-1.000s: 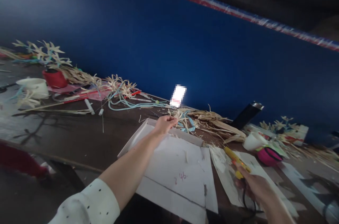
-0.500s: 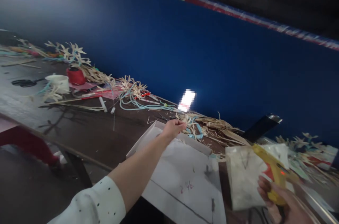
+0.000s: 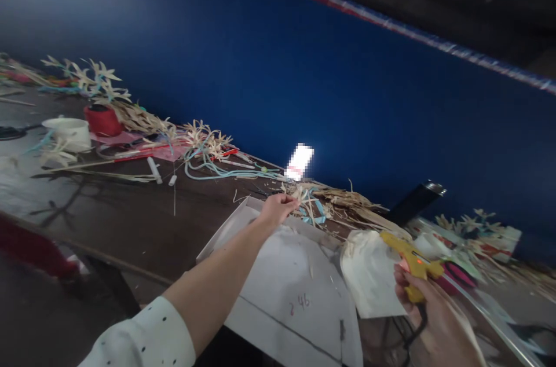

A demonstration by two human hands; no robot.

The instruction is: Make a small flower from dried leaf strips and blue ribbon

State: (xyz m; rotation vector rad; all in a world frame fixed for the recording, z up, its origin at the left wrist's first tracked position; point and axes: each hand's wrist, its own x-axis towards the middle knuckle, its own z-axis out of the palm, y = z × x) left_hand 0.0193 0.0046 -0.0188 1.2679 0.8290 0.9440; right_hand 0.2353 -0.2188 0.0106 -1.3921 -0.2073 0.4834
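Observation:
My left hand (image 3: pixel 278 209) reaches over the far edge of a white cardboard box lid (image 3: pixel 278 292) marked "2 46". Its thumb and fingers are pinched on pale straw-like strips (image 3: pixel 303 195), whose ends spread beyond the fingertips. Light blue ribbon (image 3: pixel 319 212) lies just behind them. On the right, my right hand (image 3: pixel 428 303) grips the handle of a yellow glue gun (image 3: pixel 412 263). A small red light glows on the gun, and its nozzle points up and left over a white sheet-like piece (image 3: pixel 369 274). A black cord hangs from the handle.
Pale straw flowers (image 3: pixel 206 138) with blue stems lie along the blue wall (image 3: pixel 330 83). A white cup (image 3: pixel 72 134) and red object (image 3: pixel 103 120) stand left. Dried husks (image 3: pixel 356 205), a black cylinder (image 3: pixel 417 202) and a bright blurred screen-like patch (image 3: pixel 299 162) are farther back.
The view has turned slightly right, so the table things sit farther left. My right hand has brought the glue gun a little left, nearer my left hand, which keeps its pinch.

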